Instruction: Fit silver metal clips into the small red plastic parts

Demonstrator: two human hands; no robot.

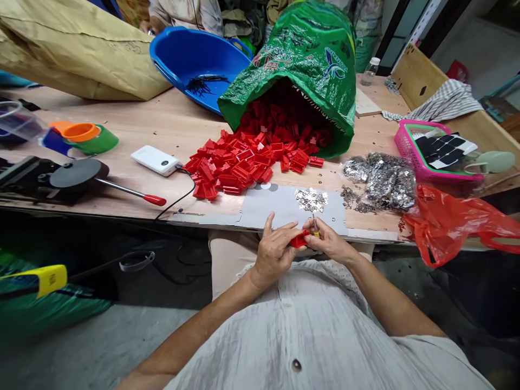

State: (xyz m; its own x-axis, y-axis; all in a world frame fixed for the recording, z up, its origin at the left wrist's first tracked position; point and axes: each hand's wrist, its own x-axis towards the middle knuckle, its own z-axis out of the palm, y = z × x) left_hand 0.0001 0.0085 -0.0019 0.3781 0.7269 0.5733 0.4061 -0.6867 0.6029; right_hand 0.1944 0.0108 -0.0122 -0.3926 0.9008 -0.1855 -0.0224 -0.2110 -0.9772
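My left hand (274, 250) pinches a small red plastic piece (299, 240) just below the table's front edge, above my lap. My right hand (330, 242) meets it from the right and grips a small tool with a yellow handle and a thin metal tip (314, 227), held against the red piece. A heap of the same red plastic pieces (247, 160) spills onto the table from a green woven sack (309, 59) lying on its side. A small scatter of tiny silver metal parts (311, 199) lies on a grey sheet (268, 208) right in front of my hands.
A clear bag of silver metal parts (382, 179), a red plastic bag (450, 225) and a pink basket (410, 157) sit at right. A white power bank (155, 160), a red-handled press tool (73, 176), colourful cups (79, 135), a blue basin (195, 59) and a tan sack (77, 49) lie left and behind.
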